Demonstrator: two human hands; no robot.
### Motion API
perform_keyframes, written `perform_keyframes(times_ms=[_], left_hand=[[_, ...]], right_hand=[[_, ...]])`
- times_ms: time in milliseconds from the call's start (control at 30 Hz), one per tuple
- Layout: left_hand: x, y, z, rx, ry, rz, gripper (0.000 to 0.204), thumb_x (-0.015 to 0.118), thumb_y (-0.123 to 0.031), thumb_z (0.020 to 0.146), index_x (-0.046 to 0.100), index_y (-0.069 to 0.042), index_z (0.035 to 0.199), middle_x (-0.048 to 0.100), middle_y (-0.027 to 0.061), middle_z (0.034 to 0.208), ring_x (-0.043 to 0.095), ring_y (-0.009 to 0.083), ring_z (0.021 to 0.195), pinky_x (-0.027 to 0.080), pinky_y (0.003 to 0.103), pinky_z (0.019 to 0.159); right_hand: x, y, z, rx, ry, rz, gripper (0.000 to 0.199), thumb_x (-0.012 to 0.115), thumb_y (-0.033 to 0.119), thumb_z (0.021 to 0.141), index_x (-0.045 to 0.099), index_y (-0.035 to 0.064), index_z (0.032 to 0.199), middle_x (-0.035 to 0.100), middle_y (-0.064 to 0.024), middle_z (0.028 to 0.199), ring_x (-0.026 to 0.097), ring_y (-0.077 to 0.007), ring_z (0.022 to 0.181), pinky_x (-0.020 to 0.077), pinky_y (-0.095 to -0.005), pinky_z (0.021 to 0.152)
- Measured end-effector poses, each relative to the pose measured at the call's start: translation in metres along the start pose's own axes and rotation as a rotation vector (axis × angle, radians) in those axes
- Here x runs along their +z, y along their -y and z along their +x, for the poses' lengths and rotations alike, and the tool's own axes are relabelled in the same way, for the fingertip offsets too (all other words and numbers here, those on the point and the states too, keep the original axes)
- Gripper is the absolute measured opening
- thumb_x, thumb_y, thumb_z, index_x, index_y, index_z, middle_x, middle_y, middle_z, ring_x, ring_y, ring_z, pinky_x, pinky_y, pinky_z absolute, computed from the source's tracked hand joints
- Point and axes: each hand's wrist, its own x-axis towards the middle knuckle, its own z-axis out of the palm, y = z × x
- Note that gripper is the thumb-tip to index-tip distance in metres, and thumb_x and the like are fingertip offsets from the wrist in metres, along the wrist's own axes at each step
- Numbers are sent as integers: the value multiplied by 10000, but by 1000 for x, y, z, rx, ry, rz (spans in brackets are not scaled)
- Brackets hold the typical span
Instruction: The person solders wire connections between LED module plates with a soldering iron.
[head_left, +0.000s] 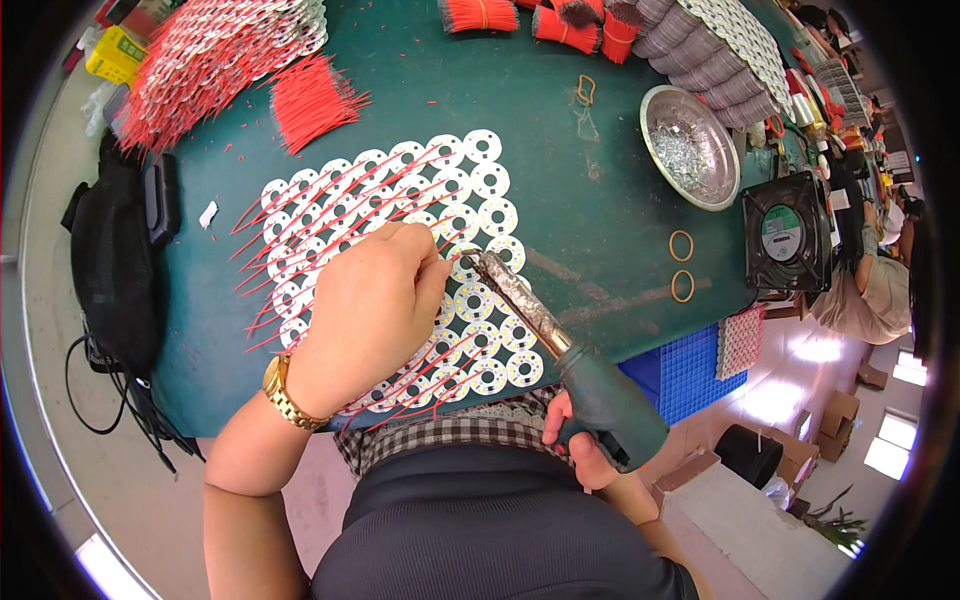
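Centrally, soldering iron (580, 373), wired white discs (460, 211)

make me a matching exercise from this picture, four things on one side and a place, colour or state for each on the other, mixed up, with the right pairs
Things
1. soldering iron
2. wristwatch
3. bowl
4. fan

Places, colours and states
A. black and square-framed, with green at its hub
B. held in the right hand
C. round and silvery, with small pieces inside
D. gold-coloured, around the left wrist

Right pairs: 1-B, 2-D, 3-C, 4-A
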Motion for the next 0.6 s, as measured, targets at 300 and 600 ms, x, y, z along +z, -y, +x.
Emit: perform_keyframes(times_ms=[300, 600], left_hand=[[0, 0, 0, -25, 7, -5, 166, 659, -95, 817, 550, -18, 718, 541, 119, 643, 541, 276, 574, 417, 378, 545], [1, 1, 1, -21, -2, 0, 168, 651, -91, 817, 545, -16, 710, 546, 122, 643, 545, 288, 578, 418, 390, 547]], right_hand=[[-11, -2, 1, -53, 66, -345, 445, 634, 473, 861, 600, 29, 856, 597, -64, 735, 552, -130, 644, 430, -263, 580], [-23, -17, 0, -196, 151, -732, 481, 803, 211, 604, 654, 75, 1041, 663, -71, 859, 640, -258, 662, 488, -349, 571]])
